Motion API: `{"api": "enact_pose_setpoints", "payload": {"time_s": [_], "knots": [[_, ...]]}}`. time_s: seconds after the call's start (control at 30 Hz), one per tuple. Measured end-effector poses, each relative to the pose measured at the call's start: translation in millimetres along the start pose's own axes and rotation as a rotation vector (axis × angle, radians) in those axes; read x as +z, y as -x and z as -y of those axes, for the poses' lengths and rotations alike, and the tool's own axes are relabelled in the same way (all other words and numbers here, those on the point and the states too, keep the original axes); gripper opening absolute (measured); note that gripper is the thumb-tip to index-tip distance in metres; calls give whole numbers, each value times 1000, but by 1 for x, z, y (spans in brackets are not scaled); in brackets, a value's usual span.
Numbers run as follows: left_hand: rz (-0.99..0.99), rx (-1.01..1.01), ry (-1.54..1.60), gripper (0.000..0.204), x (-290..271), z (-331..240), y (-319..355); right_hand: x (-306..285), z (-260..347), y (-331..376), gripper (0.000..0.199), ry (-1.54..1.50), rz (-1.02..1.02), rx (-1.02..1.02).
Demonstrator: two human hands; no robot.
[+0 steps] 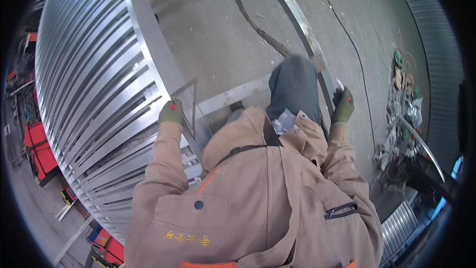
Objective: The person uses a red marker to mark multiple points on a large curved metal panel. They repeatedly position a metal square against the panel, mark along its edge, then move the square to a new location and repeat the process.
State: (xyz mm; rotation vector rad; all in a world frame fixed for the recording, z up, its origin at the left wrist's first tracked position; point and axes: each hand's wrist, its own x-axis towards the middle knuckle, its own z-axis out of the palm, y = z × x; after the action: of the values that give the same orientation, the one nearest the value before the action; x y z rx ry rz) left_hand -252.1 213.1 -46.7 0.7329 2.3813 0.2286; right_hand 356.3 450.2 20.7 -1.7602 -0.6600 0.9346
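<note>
My left hand [171, 112], in a green glove, is closed at the edge of a slatted metal panel [101, 69]. A thin, dark triangular frame that looks like a set square [194, 101] reaches out from its fingers over a long metal bar. On the other side of my legs, my right hand [343, 105], also gloved in green, is closed round a short whitish stick [339, 84]. Only the tip of the stick shows, so its kind is unclear. Beside that hand runs a long metal strip [296, 12].
A dark cable [248, 17] crosses the grey floor ahead. Scrap and wrappings [404, 114] lie heaped at the right, near a corrugated metal wall [444, 59]. Red boxes [40, 149] stand beyond the panel at the left. A metal crossbar [233, 95] lies before my legs.
</note>
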Motion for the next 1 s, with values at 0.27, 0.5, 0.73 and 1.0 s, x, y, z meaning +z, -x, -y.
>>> {"api": "enact_pose_setpoints", "payload": {"time_s": [0.27,0.5,0.73,1.0], "knots": [[126,78,-197,54,-20,-27,-10,39,54,32,40,-95,31,-91],[77,340,-354,48,-22,-39,11,96,105,29,41,-174,124,-206],[135,58,-205,46,-24,-42,-1,190,111,28,39,-203,319,-205],[191,-199,-115,58,-44,-79,7,355,103,2,43,-65,715,-108]]}}
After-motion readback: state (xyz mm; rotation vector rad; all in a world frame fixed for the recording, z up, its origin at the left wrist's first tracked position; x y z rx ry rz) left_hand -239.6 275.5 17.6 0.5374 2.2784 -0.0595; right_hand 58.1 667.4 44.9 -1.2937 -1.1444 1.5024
